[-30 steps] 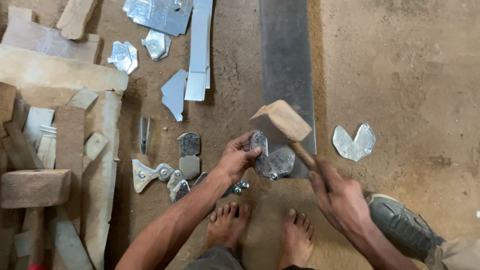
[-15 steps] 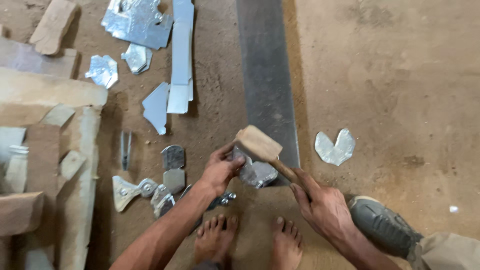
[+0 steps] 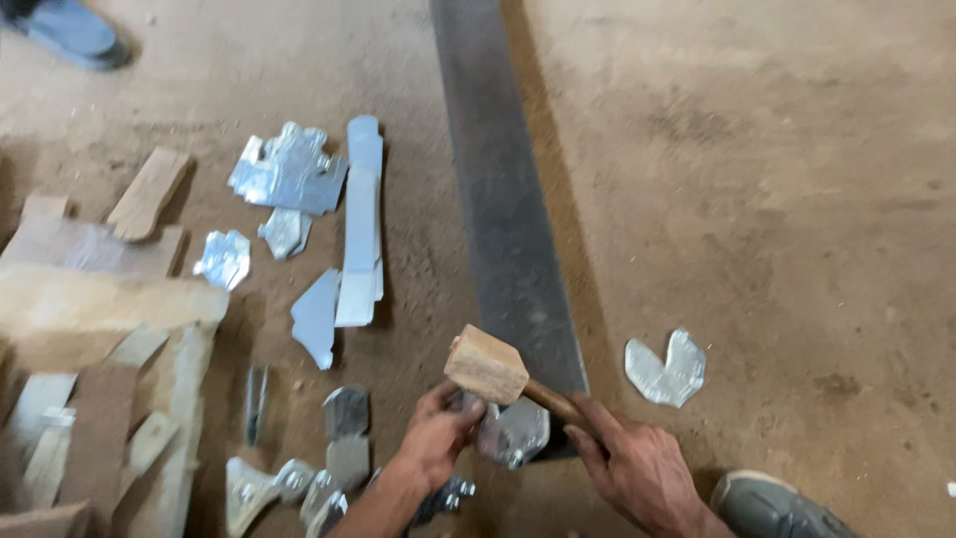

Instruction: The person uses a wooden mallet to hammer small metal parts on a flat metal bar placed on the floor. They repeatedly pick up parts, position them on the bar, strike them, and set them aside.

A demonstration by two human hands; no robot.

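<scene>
Right hand (image 3: pixel 637 468) is wrapped around the handle of a wooden mallet (image 3: pixel 486 365), its head just above a shiny metal piece (image 3: pixel 513 431) that the left hand (image 3: pixel 433 438) pins by the near end of the dark steel bar (image 3: pixel 503 219) (the piece is half hidden). Farther out, cut tin scraps (image 3: pixel 294 174) litter the dirt floor (image 3: pixel 777 179); the right side stays open.
</scene>
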